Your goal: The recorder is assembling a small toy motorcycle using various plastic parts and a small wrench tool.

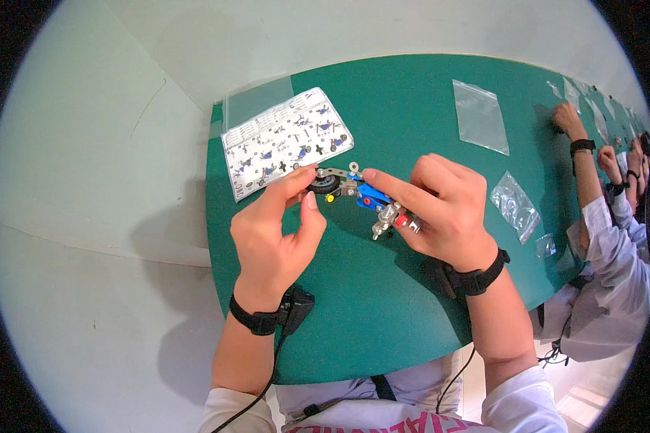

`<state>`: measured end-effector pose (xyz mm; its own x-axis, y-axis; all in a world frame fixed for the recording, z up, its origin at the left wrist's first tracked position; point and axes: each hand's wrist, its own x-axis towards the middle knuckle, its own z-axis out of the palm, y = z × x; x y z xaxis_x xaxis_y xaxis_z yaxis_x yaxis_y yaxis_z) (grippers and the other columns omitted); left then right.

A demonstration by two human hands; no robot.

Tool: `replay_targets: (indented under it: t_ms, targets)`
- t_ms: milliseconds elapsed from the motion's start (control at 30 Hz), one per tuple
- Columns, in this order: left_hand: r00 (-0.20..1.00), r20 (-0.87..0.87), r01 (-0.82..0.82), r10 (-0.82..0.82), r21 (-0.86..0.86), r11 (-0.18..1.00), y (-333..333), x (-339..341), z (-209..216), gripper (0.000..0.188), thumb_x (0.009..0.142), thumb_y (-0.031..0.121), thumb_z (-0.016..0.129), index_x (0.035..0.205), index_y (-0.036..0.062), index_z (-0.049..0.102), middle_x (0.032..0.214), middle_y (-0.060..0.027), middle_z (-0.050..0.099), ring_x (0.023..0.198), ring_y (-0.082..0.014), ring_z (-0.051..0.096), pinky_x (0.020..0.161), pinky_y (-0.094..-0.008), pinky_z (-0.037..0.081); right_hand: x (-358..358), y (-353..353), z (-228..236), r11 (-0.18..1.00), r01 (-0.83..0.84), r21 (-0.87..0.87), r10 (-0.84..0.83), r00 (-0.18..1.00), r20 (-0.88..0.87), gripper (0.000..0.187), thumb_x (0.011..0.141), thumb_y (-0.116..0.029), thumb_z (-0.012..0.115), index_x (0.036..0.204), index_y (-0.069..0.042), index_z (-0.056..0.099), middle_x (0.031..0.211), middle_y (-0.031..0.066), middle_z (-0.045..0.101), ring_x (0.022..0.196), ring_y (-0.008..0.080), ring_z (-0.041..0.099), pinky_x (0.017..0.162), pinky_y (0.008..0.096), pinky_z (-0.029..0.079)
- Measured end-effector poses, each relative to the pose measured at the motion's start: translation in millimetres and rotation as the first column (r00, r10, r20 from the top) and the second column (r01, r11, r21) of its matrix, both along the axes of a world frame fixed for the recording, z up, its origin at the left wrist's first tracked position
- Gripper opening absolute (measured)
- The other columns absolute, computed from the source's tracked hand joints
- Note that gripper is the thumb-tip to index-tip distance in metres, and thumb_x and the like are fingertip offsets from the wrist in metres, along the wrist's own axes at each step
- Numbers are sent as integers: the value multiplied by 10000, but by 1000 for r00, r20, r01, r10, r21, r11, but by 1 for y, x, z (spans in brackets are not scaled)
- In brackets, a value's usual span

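Observation:
Between my hands, above the green table, is a small toy motorcycle model [372,196] of blue and grey metal parts with a black wheel [325,185]. My left hand [276,229] pinches its wheel end, thumb and forefinger at the wheel and the grey strip beside it. My right hand [444,209] grips the other end, its forefinger laid along the blue part and the remaining fingers curled around the silver and red pieces. A small yellow piece [330,198] shows under the wheel. My right fingers hide part of the model's right end.
A printed instruction sheet [285,141] lies at the back left, partly over a clear plastic sleeve [256,101]. Clear bags [480,119] lie to the right, one crumpled bag [515,208] near my right hand. Other people's arms [588,173] rest along the table's right side.

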<state>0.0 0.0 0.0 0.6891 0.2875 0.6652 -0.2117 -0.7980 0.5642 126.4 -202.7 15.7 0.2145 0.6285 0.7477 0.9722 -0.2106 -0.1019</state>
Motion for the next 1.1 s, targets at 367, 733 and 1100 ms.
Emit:
replay_targets:
  t_ms: [367,733,1100]
  targets:
    - [993,-11,119,-121,-101,988,-3,3,7,313,888,-40,701,1199,-6,699,982,-145,750,856,-201,754,779,-294,597,2,2,-4,989,-103,108,140,892,-430,255,771,-149,799,1020,-109,761,699,66,538,592,238,555,520,351,433]
    - [878,-175,380,-445,-309,872,-1,-2,4,573,776,-88,817,1319,30,675,959,-79,734,736,-81,652,685,-237,540,19,-3,-18,930,-85,358,350,-95,-932,250,948,-300,732,803,-117,642,674,-113,440,586,11,312,525,258,180]
    - [955,-79,284,-285,-30,958,-7,-1,3,560,745,8,874,1270,23,680,962,-107,744,741,-146,700,655,-269,565,17,-1,-21,894,-113,435,405,-217,-888,267,962,-290,719,784,-127,605,661,-116,400,570,19,274,522,275,159]
